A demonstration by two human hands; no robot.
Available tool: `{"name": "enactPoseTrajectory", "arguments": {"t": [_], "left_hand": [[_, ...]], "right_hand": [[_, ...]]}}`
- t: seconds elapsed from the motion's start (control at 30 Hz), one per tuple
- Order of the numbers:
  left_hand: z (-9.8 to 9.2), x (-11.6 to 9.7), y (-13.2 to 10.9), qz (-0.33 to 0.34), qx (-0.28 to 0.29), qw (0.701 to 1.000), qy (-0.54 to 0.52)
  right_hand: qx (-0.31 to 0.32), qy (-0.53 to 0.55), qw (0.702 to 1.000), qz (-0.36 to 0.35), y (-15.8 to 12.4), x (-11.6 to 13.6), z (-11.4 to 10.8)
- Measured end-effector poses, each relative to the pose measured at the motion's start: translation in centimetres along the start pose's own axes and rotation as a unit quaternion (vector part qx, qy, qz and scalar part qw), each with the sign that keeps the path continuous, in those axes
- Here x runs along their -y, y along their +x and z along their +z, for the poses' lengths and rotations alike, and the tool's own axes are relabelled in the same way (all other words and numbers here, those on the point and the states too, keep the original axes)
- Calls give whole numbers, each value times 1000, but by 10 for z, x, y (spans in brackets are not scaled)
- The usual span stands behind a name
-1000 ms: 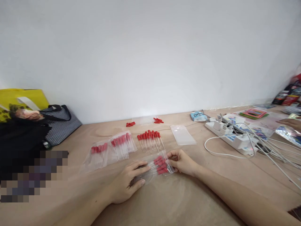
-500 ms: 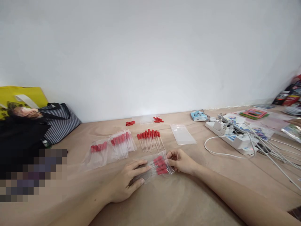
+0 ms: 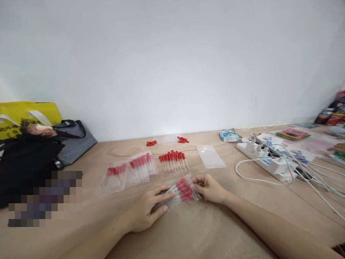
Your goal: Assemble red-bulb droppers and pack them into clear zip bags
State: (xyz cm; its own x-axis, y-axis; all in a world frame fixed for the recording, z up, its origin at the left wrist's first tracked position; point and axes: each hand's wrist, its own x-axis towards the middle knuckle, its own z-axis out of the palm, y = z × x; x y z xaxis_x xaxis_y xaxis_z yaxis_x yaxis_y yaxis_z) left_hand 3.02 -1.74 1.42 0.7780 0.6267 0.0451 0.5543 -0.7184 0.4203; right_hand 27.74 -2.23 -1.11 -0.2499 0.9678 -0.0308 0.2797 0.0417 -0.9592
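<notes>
A clear zip bag [image 3: 176,196] holding several droppers with red bulbs [image 3: 184,189] lies slantwise between my hands. My left hand [image 3: 147,208] is closed loosely over its left end, fingers on the far side and thumb on the near side, hiding the dropper tips. At the red-bulb end, my right hand [image 3: 206,187] pinches the bag's edge between thumb and bent fingers. Just beyond are loose droppers [image 3: 174,162] in a fanned row. Left of them rest a filled bag [image 3: 141,167] and another filled bag [image 3: 115,176]. A flat, unfilled plastic bag [image 3: 211,157] is to the right.
Near the wall sit loose red bulbs [image 3: 151,143], more red bulbs [image 3: 183,139] and clear tubes [image 3: 168,139]. A power strip [image 3: 265,162] with white cables and a blue mask [image 3: 229,136] occupy the right. Bags [image 3: 72,140] stand left; another person's hand [image 3: 338,147] shows far right.
The camera view has shifted slightly, so everything sits a little further right and lower. Both hands keep their places on the bag. Another person's hand has come into clearer view at far right.
</notes>
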Motion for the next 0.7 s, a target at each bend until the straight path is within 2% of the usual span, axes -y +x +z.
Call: {"name": "enactPoseTrajectory", "arguments": {"t": [0.07,0.17,0.27,0.43,0.53,0.7], "left_hand": [[-1,-1,0,0,6,1000,0],[-2,-1,-1,12,-7,1000,-12],[-5,-2,4,10,-52,998,-29],[-10,-7,31,-51,-128,990,-30],[-11,-11,49,-87,-122,988,-19],[-9,-7,69,-156,-64,984,-64]], "right_hand": [[25,-3,1000,6,-1,3,-4],[11,-4,999,32,-1,6,-8],[2,5,999,40,-1,6,-9],[-9,40,998,51,1,-1,-6],[-3,64,997,49,2,-4,-6],[-3,76,996,50,3,-5,-8]]}}
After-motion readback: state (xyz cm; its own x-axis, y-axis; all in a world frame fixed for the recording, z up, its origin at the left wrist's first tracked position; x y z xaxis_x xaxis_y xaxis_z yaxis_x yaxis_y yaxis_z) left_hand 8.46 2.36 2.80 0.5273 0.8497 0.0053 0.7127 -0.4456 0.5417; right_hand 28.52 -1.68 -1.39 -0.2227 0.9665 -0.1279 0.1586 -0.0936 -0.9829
